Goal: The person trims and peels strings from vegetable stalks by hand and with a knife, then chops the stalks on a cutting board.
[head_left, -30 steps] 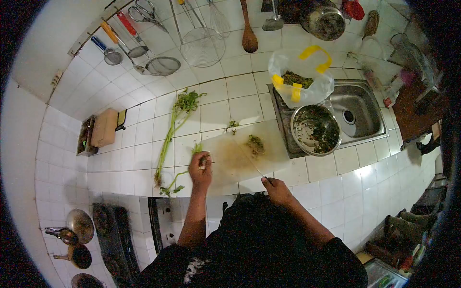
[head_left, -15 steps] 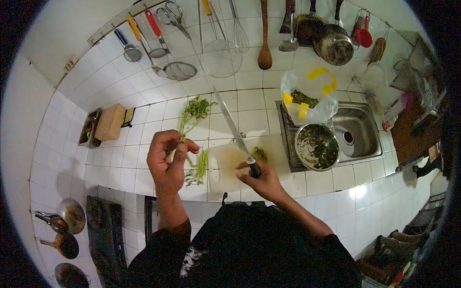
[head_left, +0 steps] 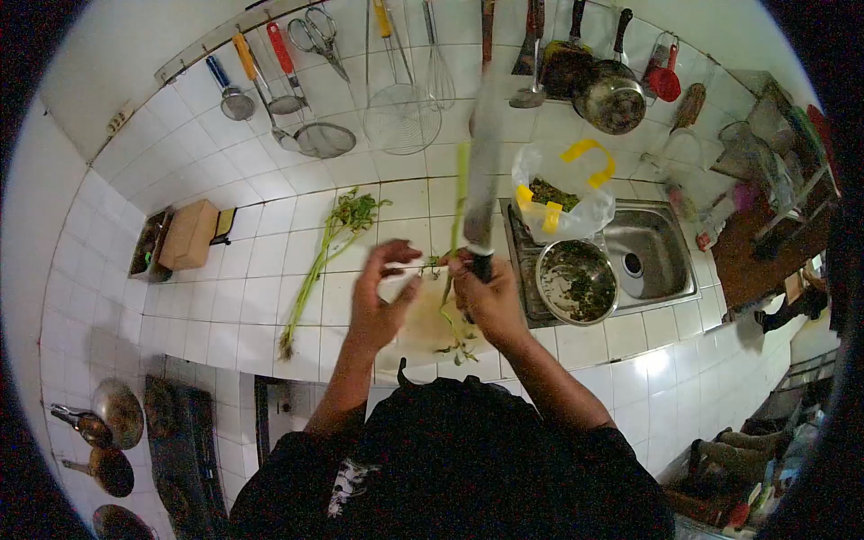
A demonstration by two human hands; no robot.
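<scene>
My right hand [head_left: 486, 288] is wrapped round the black handle of a large knife [head_left: 484, 171], its blade pointing up and away. A green stalk [head_left: 459, 193] stands beside the blade, pinched at the same hand, with leaves hanging below. My left hand [head_left: 385, 292] is raised to the left, fingers apart and curved, holding nothing. Under both hands lies a white cutting board [head_left: 414, 337], largely hidden. On the tiles to the left lie long leafy stems [head_left: 315, 279].
At the right stand a metal bowl [head_left: 578, 281] of chopped greens, a plastic bag [head_left: 589, 202] with greens and a sink [head_left: 661, 252]. A cardboard box [head_left: 189, 234] is at the left. Utensils hang on the wall, including a whisk [head_left: 438, 81].
My left hand has moved right and no longer holds a stem. My right hand has lifted the knife more upright, now with a stalk beside it. Leafy stems at the left lie stretched out.
</scene>
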